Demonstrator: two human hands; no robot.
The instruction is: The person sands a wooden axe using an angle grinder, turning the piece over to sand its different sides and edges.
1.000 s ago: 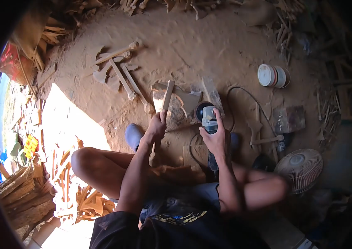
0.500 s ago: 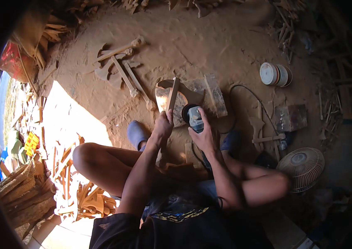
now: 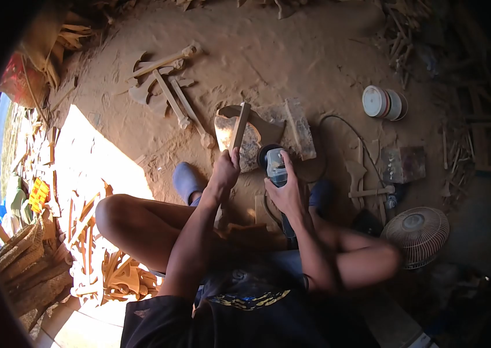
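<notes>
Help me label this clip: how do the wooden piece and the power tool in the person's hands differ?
The wooden piece is a plain, light-brown bar; the power tool is grey and dark, with a round disc at its head. The left hand grips the wooden piece, the right hand the power tool. Both are held in front of the person.

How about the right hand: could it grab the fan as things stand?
Probably not: the right hand is gripping the power tool, and the fan stands away, beside the right knee.
</notes>
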